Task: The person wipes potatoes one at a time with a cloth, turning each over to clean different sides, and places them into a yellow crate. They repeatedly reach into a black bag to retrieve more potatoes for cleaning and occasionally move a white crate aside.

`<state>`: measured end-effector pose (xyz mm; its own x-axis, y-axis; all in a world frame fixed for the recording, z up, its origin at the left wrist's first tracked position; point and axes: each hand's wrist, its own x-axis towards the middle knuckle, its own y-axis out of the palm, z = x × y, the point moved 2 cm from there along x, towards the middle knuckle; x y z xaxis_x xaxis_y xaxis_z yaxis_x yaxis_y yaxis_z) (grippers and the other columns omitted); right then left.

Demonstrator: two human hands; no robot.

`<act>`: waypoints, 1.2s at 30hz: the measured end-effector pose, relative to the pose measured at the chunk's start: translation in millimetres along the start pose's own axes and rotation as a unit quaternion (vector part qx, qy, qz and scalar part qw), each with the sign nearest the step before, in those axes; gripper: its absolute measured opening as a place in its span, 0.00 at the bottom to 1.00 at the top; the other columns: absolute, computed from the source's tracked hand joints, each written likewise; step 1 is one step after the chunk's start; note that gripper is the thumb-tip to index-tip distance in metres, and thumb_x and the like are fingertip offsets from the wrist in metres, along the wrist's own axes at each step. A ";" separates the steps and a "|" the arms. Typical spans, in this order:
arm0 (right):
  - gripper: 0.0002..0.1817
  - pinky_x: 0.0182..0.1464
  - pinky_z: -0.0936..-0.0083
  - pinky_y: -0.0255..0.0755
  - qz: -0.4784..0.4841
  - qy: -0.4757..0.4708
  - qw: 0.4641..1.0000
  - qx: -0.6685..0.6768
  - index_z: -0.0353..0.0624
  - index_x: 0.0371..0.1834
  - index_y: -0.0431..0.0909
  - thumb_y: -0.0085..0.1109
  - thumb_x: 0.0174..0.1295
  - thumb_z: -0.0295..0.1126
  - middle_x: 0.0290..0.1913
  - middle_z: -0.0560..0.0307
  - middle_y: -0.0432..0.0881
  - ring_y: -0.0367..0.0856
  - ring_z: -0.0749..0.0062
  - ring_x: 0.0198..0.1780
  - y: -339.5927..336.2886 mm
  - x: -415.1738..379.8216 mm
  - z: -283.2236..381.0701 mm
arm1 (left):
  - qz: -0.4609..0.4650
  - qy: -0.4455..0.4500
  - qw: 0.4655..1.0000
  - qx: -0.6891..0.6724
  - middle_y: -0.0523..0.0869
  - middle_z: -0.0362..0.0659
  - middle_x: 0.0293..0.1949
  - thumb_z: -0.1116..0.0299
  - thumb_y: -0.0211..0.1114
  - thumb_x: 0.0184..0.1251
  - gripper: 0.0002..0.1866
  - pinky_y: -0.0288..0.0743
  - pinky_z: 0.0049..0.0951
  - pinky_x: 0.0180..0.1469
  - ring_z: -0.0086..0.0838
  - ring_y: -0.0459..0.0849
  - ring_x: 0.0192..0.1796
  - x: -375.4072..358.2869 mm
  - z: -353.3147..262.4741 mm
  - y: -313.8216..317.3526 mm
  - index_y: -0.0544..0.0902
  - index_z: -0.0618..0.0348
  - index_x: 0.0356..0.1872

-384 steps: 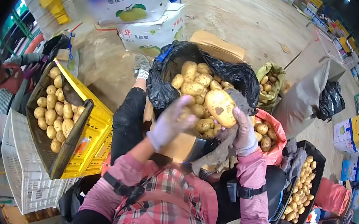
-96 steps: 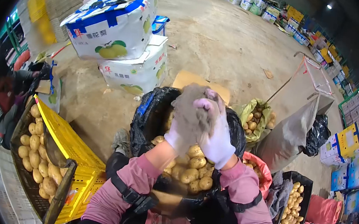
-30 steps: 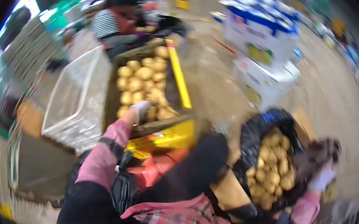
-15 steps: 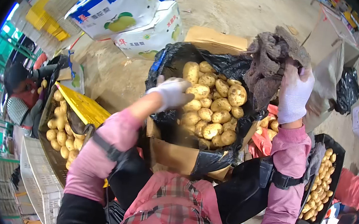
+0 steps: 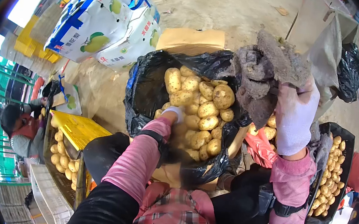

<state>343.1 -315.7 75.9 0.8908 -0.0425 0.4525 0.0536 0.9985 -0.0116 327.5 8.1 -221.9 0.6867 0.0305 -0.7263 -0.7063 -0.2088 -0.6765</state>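
My right hand point(image 5: 296, 114), in a white glove, is closed on a bunched grey-brown cloth point(image 5: 255, 72), raised at the right edge of the box. My left hand point(image 5: 176, 113), also gloved, reaches down among the potatoes point(image 5: 208, 111) in the box; its fingers are smeared and partly hidden, so their grip does not show. The potatoes are yellow with some dirt on them and fill the right part of the box. Black plastic point(image 5: 147, 79) lines the cardboard box point(image 5: 192, 40), whose far flap is folded outward.
Left stands a crate of potatoes point(image 5: 63, 160) with a yellow panel point(image 5: 78, 129) on it; a person point(image 5: 20, 131) is beyond. A black crate point(image 5: 345, 164) of potatoes stands right. Red plastic point(image 5: 260, 148) lies near my right knee. White fruit cartons point(image 5: 96, 27) are stacked far left.
My left hand has gone from above the box's left side down into the potatoes. My right hand still holds the cloth. The view has shifted somewhat.
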 end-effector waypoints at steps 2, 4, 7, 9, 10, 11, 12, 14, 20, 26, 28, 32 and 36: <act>0.14 0.50 0.80 0.75 -0.012 -0.009 1.000 0.014 0.31 0.48 0.79 0.55 0.59 0.17 0.43 0.55 0.87 0.82 0.77 0.46 3.4 0.2 2.9 | 0.003 -0.017 1.000 0.010 0.78 0.60 0.63 0.51 0.59 0.63 0.35 0.72 0.46 0.66 0.54 0.76 0.66 5.5 1.7 0.5 0.71 0.55 0.70; 0.14 0.52 0.80 0.75 -0.008 -0.002 0.998 0.061 0.31 0.49 0.79 0.55 0.59 0.16 0.44 0.55 0.86 0.82 0.77 0.47 7.0 -1.1 2.8 | 0.015 -0.031 0.999 0.016 0.78 0.58 0.65 0.50 0.58 0.64 0.34 0.71 0.44 0.67 0.53 0.75 0.68 1.4 4.3 3.1 0.71 0.54 0.70; 0.16 0.53 0.79 0.75 0.008 -0.008 0.999 0.036 0.32 0.51 0.78 0.57 0.59 0.16 0.45 0.55 0.86 0.82 0.76 0.47 6.0 0.4 -2.6 | 0.060 -0.033 0.996 0.060 0.75 0.53 0.69 0.50 0.57 0.65 0.34 0.67 0.41 0.71 0.48 0.72 0.71 3.8 -2.9 -4.6 0.71 0.53 0.71; 0.15 0.52 0.78 0.75 0.010 -0.014 0.998 0.062 0.32 0.51 0.78 0.58 0.59 0.16 0.44 0.55 0.86 0.83 0.75 0.46 10.4 -1.2 -2.2 | 0.087 -0.029 0.993 0.070 0.76 0.50 0.67 0.49 0.61 0.59 0.35 0.66 0.40 0.71 0.46 0.73 0.70 4.2 -0.3 -0.9 0.72 0.50 0.68; 0.15 0.52 0.78 0.75 0.011 -0.020 0.998 0.066 0.32 0.50 0.78 0.58 0.59 0.17 0.44 0.56 0.87 0.83 0.75 0.46 12.5 -0.3 -1.8 | 0.088 -0.026 0.994 0.054 0.78 0.49 0.64 0.48 0.65 0.53 0.36 0.68 0.40 0.69 0.46 0.75 0.68 11.8 8.1 9.3 0.74 0.48 0.66; 0.15 0.51 0.78 0.75 0.013 -0.029 0.997 0.073 0.32 0.50 0.79 0.58 0.59 0.17 0.44 0.56 0.87 0.83 0.74 0.45 15.2 1.3 -1.4 | 0.085 -0.025 0.995 0.038 0.81 0.49 0.61 0.47 0.69 0.47 0.37 0.69 0.40 0.67 0.45 0.77 0.65 18.3 17.0 16.3 0.76 0.46 0.63; 0.14 0.52 0.78 0.75 0.021 -0.036 0.999 0.031 0.32 0.50 0.79 0.58 0.59 0.18 0.45 0.56 0.87 0.83 0.74 0.45 16.4 3.1 -4.7 | 0.080 -0.023 0.996 0.022 0.83 0.48 0.58 0.46 0.74 0.41 0.39 0.71 0.40 0.65 0.45 0.80 0.63 14.0 18.0 13.1 0.78 0.44 0.60; 0.14 0.52 0.78 0.75 0.036 -0.048 0.997 -0.055 0.32 0.49 0.79 0.58 0.60 0.20 0.45 0.56 0.87 0.83 0.74 0.45 16.3 4.9 -12.3 | 0.026 0.018 0.995 -0.097 0.78 0.48 0.66 0.59 0.63 0.65 0.28 0.72 0.39 0.65 0.42 0.76 0.68 3.7 20.4 3.0 0.73 0.52 0.66; 0.14 0.54 0.78 0.74 0.122 0.067 0.986 0.089 0.31 0.52 0.79 0.55 0.63 0.19 0.48 0.55 0.87 0.82 0.75 0.49 41.5 -5.2 -24.3 | 0.068 0.181 0.709 -0.679 0.81 0.44 0.57 0.62 0.65 0.70 0.16 0.88 0.46 0.48 0.40 0.85 0.56 -164.1 4.7 -99.4 0.74 0.48 0.55; 0.19 0.59 0.75 0.75 0.236 0.032 0.953 0.190 0.33 0.59 0.77 0.56 0.63 0.18 0.52 0.55 0.85 0.83 0.72 0.51 97.9 -22.3 -0.2 | -0.013 0.290 0.491 -0.821 0.84 0.53 0.57 0.53 0.56 0.75 0.26 0.86 0.38 0.51 0.46 0.85 0.57 -251.3 -6.2 -107.8 0.73 0.63 0.64; 0.24 0.63 0.70 0.74 0.301 0.159 0.900 0.273 0.37 0.62 0.76 0.61 0.59 0.19 0.56 0.50 0.83 0.83 0.66 0.56 126.0 -41.3 19.7 | -0.052 0.306 0.428 -0.849 0.81 0.52 0.62 0.50 0.58 0.74 0.28 0.78 0.45 0.62 0.44 0.83 0.61 -240.7 -5.6 -95.4 0.73 0.58 0.66; 0.30 0.64 0.61 0.72 0.276 -0.191 0.929 -0.157 0.43 0.61 0.79 0.65 0.49 0.24 0.60 0.38 0.76 0.75 0.49 0.64 186.2 -75.9 1.1 | -0.369 0.424 0.669 -0.487 0.76 0.48 0.68 0.51 0.59 0.72 0.31 0.63 0.44 0.74 0.39 0.75 0.68 -236.9 -11.5 -80.1 0.69 0.58 0.70; 0.19 0.61 0.64 0.74 0.269 -0.184 0.937 -0.123 0.40 0.50 0.82 0.57 0.52 0.21 0.53 0.42 0.81 0.78 0.48 0.60 209.9 -65.6 -10.5 | -0.277 0.432 0.530 -0.675 0.77 0.45 0.66 0.56 0.58 0.73 0.29 0.65 0.39 0.73 0.35 0.76 0.67 -231.4 -5.7 -77.7 0.68 0.59 0.71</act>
<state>300.6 -103.7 34.4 0.6050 0.5254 0.5983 -0.2170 0.8318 -0.5109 224.5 11.7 -0.5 0.9584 0.1158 0.2609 0.0114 -0.9288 0.3704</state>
